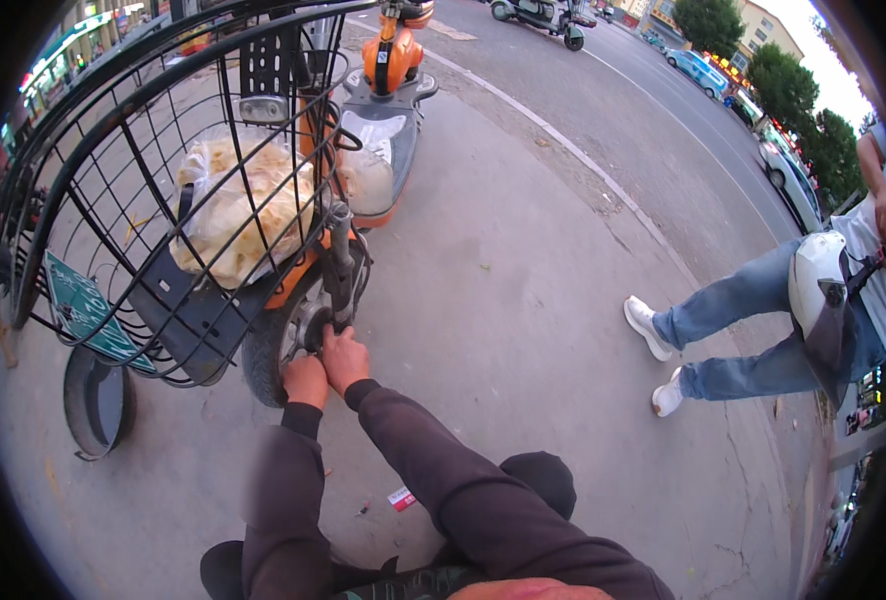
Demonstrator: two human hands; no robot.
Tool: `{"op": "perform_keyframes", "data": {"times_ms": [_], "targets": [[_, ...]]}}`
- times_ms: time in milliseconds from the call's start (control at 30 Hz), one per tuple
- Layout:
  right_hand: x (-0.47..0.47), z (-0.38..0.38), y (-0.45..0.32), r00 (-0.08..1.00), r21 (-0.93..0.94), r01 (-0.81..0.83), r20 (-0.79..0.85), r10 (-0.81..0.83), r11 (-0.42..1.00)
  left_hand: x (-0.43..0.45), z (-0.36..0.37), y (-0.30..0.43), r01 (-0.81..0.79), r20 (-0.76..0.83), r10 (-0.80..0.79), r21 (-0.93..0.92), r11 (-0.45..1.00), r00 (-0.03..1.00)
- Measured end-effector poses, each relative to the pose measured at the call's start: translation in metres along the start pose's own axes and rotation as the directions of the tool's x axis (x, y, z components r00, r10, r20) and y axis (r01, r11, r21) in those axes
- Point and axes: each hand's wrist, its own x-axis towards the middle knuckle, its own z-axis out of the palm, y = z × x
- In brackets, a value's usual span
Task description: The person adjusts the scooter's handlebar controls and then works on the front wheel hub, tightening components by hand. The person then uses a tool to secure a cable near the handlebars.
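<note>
My left hand (pixel 306 381) and my right hand (pixel 346 359) are side by side at the hub of the front wheel (pixel 267 360) of an orange electric scooter. The right one sits just below the fork leg (pixel 340 262); the left one is by the rim and tyre. Fingers of both are curled, and whatever they touch or hold at the hub is hidden. Above the wheel is a black wire basket (pixel 132 135) holding flatbreads (pixel 244 217) in a clear plastic bag. A green licence plate (pixel 90 311) hangs on the basket's front.
A round basin with liquid (pixel 99 401) stands on the pavement at the left. A small red and white packet (pixel 401 499) lies near my knees. At the right stands a person in jeans (pixel 743 292) with a white helmet (pixel 820 277). A kerb (pixel 563 142) borders the road.
</note>
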Motion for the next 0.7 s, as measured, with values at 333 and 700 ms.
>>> {"op": "perform_keyframes", "data": {"times_ms": [333,700], "targets": [[0.002,-0.011,-0.001,0.993,0.104,-0.035,0.114,0.023,0.994,-0.004,-0.004,0.002,0.099,-0.043,-0.103,-0.09,0.991,0.994],[0.001,-0.004,-0.001,0.999,-0.094,0.023,0.04,-0.019,0.995,-0.002,0.001,0.007,0.122,-0.156,-0.147,-0.162,0.979,0.977]]}}
